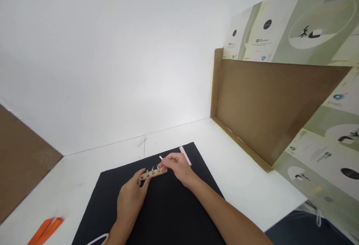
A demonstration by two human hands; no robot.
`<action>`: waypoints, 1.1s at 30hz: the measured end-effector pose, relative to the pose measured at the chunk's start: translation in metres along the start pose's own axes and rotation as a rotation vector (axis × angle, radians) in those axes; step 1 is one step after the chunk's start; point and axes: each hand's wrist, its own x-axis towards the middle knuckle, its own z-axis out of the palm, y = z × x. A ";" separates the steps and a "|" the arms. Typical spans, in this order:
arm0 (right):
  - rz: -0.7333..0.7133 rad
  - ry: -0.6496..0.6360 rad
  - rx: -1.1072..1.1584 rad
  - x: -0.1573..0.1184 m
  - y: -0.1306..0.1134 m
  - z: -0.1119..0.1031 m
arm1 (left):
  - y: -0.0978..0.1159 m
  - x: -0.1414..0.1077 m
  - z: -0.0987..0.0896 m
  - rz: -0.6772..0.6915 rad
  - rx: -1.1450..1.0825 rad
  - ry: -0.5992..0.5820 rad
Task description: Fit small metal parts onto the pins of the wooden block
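Note:
A small wooden strip [155,172] with several metal hooks or pegs standing on it is over the black mat [174,207]. My left hand [131,192] grips the strip's left end between thumb and fingers. At its right end, my right hand [178,165] is closed, with a short silvery metal piece [160,157] showing by its fingertips. Whether the fingertips also touch the strip cannot be made out. A pale pink stick [185,155] lies on the mat just behind my right hand.
Orange handles [46,231] lie on the white table [241,162] at the lower left. A white wall rises behind. Brown board panels stand at the left and right, the right one [269,103] bordered by printed sheets.

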 end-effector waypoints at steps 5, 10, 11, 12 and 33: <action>-0.007 0.037 0.012 0.004 0.007 -0.003 | 0.015 -0.016 -0.005 0.051 0.078 0.016; -0.028 0.164 0.005 0.010 0.013 -0.008 | 0.024 -0.032 0.007 0.106 0.171 -0.063; -0.037 0.187 -0.001 0.011 0.014 -0.009 | 0.025 -0.034 0.010 0.099 0.195 -0.101; -0.045 0.207 -0.008 0.012 0.014 -0.009 | 0.025 -0.035 0.013 0.094 0.216 -0.137; 0.293 0.366 0.247 0.009 0.023 0.000 | 0.023 -0.023 0.022 0.122 0.187 -0.183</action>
